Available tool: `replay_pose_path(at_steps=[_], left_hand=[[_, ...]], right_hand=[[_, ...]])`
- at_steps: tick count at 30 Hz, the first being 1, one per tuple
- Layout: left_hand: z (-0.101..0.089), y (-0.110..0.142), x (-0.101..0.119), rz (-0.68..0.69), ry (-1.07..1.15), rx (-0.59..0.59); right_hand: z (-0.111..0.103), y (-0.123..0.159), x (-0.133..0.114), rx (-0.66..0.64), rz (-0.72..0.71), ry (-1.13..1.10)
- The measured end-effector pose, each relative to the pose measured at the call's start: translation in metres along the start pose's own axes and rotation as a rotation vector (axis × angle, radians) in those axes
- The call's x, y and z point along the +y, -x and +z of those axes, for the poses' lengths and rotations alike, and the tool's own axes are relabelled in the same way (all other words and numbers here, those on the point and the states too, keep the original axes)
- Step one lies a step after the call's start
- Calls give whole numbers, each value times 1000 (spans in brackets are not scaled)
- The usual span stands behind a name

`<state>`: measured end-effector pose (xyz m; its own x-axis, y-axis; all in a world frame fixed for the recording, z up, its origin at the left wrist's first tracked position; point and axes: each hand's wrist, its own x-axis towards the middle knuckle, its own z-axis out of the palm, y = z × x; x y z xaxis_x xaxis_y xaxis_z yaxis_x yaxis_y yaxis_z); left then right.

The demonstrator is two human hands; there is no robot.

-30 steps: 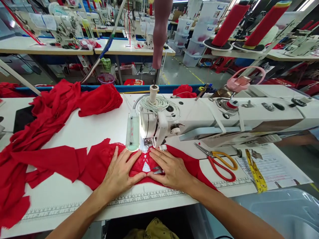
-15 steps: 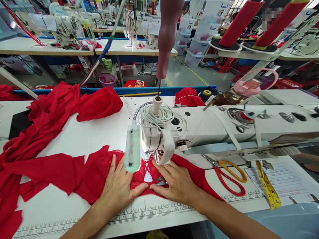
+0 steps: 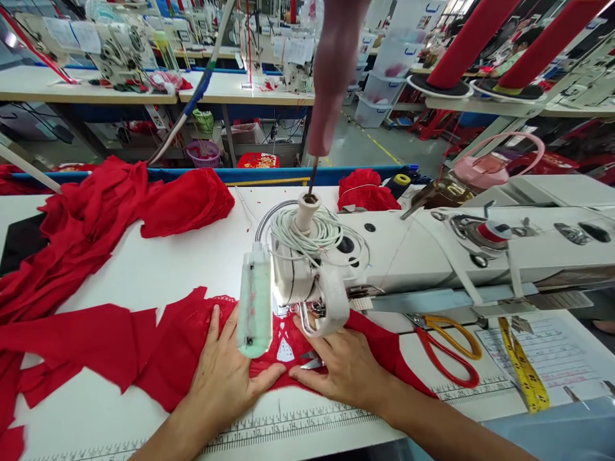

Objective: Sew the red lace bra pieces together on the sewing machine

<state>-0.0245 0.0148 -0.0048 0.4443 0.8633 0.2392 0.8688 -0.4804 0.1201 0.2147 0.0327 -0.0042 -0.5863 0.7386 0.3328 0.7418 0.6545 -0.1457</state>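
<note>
Red lace fabric (image 3: 163, 358) lies under the needle area of a white sewing machine (image 3: 408, 250), with a small cut-out gap at its middle. My left hand (image 3: 225, 365) rests flat on the fabric left of the needle, fingers stretched forward and thumb pointing inward. To the right, my right hand (image 3: 343, 368) also presses the fabric, its fingertips partly hidden behind the machine's white guard (image 3: 334, 301). Pointed metal blades of thread snips (image 3: 313, 363) stick out between its thumb and fingers; their handle is hidden under the palm. A lit lamp (image 3: 255, 307) hangs over the left fingertips.
Scissors (image 3: 451, 346) with red and orange handles lie right of my right hand, beside a yellow tape measure (image 3: 526, 371) and a written sheet (image 3: 567, 352). Heaped red fabric (image 3: 96, 211) covers the left side. A printed ruler (image 3: 283, 426) runs along the front edge.
The whole view has shifted slightly. Both hands stay on the red fabric in nearly the same pose, and the snips' blades still show by the right thumb.
</note>
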Motion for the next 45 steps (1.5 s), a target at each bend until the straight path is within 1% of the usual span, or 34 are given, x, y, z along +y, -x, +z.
replay_pose_path(at_steps=[6, 9, 14, 19, 21, 25, 27, 29, 34, 37, 40, 45], left_hand=[[2, 1, 2, -65, 10, -67], [3, 4, 1, -56, 5, -51], [-2, 8, 1, 28, 40, 5], [-2, 7, 7, 204, 27, 140], [-1, 6, 10, 228, 10, 178], [1, 7, 13, 209, -26, 179], [0, 7, 13, 211, -28, 182], [0, 8, 13, 211, -31, 185], [-2, 9, 13, 172, -17, 142], [-4, 11, 10, 173, 11, 82], [-6, 12, 6, 171, 51, 11], [-5, 14, 1, 159, 86, -27]], right_hand=[[-1, -1, 1, -10, -11, -35], [-1, -1, 1, -21, -16, -42], [-1, 0, -1, -72, -18, -61], [-6, -1, 0, -77, -28, -118], [-9, -3, 0, -47, -47, -137], [-10, -8, -5, 115, -94, -203], [-7, -10, -9, 119, -135, -221], [-3, -11, -11, 83, -143, -200], [5, -9, -7, 60, -121, -154], [5, -8, -5, 49, -119, -156], [3, -6, -5, 6, -110, -150], [1, -3, -4, -42, -100, -141]])
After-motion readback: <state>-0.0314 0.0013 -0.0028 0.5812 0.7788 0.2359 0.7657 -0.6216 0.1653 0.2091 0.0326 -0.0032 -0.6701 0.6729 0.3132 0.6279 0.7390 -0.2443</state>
